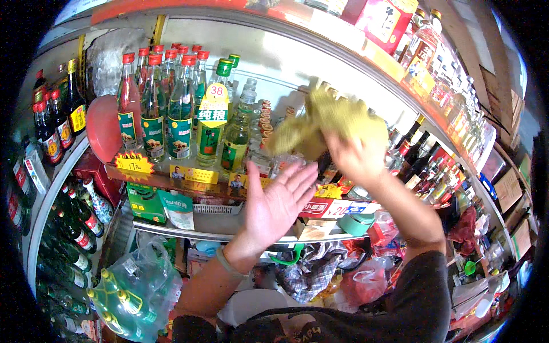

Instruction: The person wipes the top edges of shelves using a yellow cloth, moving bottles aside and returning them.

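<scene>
Right grip (355, 155) clutches a yellow cloth (336, 117), left grip (274, 203) spread near bottles (235, 147).

Middle shelf (162, 174): has a brown front edge. On its left part stand many glass bottles with red caps (182, 123), close together. Just right of them is a bottle with a green cap (207, 150), then a bottle with a clear top (234, 147). Dark bottles (416, 150) stand far to the right.
Low shelf (223, 228): has a pale front edge. It holds a green pack (147, 206), a white and green pouch (179, 210) beside it, and a round green tub (355, 224).
Top shelf (286, 24): holds a pinkish-red box (386, 24), with clear bottles (422, 47) beside it.
Left shelf (73, 150): dark sauce-coloured bottles (48, 126) stand on it.
</scene>
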Tool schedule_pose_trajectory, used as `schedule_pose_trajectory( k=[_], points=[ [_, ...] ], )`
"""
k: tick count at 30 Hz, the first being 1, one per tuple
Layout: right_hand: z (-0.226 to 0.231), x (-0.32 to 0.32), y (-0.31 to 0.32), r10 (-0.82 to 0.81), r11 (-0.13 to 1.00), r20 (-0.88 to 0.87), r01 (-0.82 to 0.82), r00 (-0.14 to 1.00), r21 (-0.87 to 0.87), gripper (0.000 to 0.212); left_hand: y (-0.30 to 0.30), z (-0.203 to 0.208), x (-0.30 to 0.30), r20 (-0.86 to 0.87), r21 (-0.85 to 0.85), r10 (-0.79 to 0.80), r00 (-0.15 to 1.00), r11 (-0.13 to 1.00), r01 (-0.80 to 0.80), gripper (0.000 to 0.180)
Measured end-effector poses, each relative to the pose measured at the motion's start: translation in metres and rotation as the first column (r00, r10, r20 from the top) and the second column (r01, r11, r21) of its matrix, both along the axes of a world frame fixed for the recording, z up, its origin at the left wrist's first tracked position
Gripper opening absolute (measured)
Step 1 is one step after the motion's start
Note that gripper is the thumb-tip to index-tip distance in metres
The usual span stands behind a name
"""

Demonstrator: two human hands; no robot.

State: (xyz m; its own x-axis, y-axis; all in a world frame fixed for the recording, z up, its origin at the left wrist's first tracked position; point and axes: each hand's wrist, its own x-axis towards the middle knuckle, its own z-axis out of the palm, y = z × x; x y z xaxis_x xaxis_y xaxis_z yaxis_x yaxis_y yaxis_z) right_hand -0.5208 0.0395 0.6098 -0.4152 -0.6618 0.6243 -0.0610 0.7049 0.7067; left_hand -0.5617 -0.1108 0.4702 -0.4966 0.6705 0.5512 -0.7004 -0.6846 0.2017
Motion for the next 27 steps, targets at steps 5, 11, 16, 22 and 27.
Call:
schedule_pose_trajectory(
  k=[5, 11, 16, 22, 27],
  points=[
    [-0.080, 0.094, 0.025, -0.070, 0.990, 0.387, 0.016, 0.919, 0.143, 0.048, 0.006, 0.023, 0.027, 0.046, -0.037, 0.017, 0.999, 0.999, -0.016, 0.054],
    [-0.123, 0.115, 0.023, 0.147, 0.980, 0.648, -0.022, 0.747, -0.196, 0.048, -0.006, 0.023, 0.042, -0.093, -0.153, 0.217, 0.972, 0.961, -0.229, 0.051],
    [-0.159, 0.127, 0.025, 0.241, 0.915, 0.619, 0.037, 0.747, -0.401, 0.049, -0.007, 0.009, 0.044, -0.110, -0.240, 0.202, 0.973, 0.945, -0.224, 0.051],
    [-0.275, 0.126, 0.048, 0.754, 0.487, 0.554, 0.265, 0.354, -0.832, 0.041, -0.017, -0.023, 0.054, -0.054, -0.156, 0.204, 0.978, 0.965, -0.210, 0.050],
    [-0.303, 0.142, 0.013, 0.767, -0.638, -0.392, 0.539, 0.508, -0.551, 0.072, 0.001, -0.057, 0.098, -0.736, -0.483, 0.104, 0.669, 0.612, -0.626, 0.045]
  ],
)
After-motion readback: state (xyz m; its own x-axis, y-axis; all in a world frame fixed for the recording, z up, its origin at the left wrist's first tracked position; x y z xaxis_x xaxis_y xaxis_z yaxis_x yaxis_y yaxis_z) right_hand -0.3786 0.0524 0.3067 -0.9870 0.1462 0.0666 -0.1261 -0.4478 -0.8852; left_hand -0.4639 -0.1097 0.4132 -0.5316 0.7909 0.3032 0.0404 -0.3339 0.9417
